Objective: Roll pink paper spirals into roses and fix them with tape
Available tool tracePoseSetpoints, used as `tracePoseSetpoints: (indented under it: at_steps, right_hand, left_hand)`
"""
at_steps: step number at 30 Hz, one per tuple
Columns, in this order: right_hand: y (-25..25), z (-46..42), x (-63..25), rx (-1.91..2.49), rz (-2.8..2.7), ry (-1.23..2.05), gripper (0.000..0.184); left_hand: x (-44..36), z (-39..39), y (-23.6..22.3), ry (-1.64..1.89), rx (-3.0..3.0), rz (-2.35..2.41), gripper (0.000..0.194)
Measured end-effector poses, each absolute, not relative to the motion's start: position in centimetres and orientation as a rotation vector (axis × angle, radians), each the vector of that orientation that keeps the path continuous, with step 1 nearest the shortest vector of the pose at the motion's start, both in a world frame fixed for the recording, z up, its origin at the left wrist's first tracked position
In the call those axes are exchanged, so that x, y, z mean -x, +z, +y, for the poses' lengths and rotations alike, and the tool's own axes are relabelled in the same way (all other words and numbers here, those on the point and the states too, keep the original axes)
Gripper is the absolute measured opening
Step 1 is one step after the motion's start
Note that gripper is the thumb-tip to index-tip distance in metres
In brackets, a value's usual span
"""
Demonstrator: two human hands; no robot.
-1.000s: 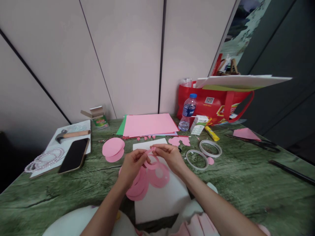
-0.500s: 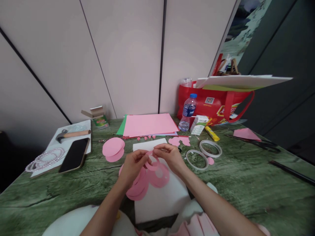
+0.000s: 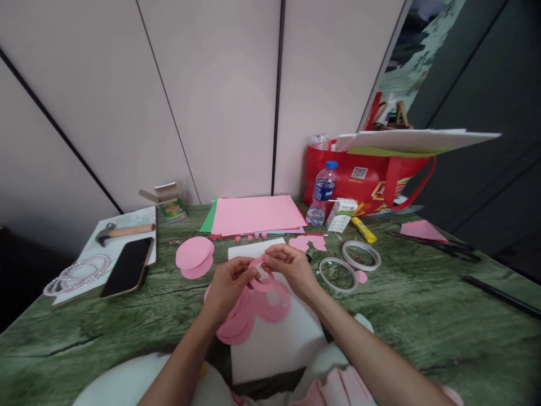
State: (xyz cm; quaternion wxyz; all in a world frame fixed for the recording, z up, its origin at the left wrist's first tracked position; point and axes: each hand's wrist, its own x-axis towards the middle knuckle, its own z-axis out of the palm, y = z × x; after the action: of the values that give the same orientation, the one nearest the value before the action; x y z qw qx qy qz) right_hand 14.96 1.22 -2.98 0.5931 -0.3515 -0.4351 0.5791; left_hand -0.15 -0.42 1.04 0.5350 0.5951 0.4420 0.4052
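Between my two hands is a pink paper ring (image 3: 262, 286), held up over the table. My left hand (image 3: 230, 282) pinches its left side between thumb and fingers. On the upper right of the ring, the thumb and fingertips of my right hand (image 3: 291, 268) are closed. Just below lies another pink paper ring (image 3: 279, 313), flat on a white sheet (image 3: 274, 355). Several pink paper discs (image 3: 234, 332) are stacked under and beside my left wrist, partly hidden by it. Another small stack of pink discs (image 3: 194, 254) sits farther left.
Two tape rolls (image 3: 338, 287) and a glue stick (image 3: 363, 229) lie to the right, with scissors (image 3: 448, 245) beyond. Coloured paper (image 3: 257, 214), a water bottle (image 3: 323, 194) and a red bag (image 3: 372, 180) stand at the back. A hammer (image 3: 127, 230) and phone (image 3: 129, 268) are left.
Almost nothing differs. My fingers have shifted very slightly on the pink paper ring, which stays in nearly the same place.
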Motion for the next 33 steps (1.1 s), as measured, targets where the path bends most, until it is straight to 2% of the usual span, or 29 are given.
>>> tracePoseSetpoints:
  at_steps: [6,17,33]
  right_hand:
    - [-2.89,1.13,-14.92,0.841,-1.046,1.283,0.018]
    - [-2.97,1.10,-14.96,0.810,-1.078,1.334,0.027]
    - [-2.73,1.03,-14.95,0.852,-1.138,1.224,0.020]
  left_hand:
    - [0.09,-0.51,1.18,0.945,-1.417,1.063,0.018]
    - [0.25,-0.37,0.98,0.990,-1.453,1.069,0.021]
    - [0.00,-0.68,1.04,0.906,-1.506,1.010,0.019]
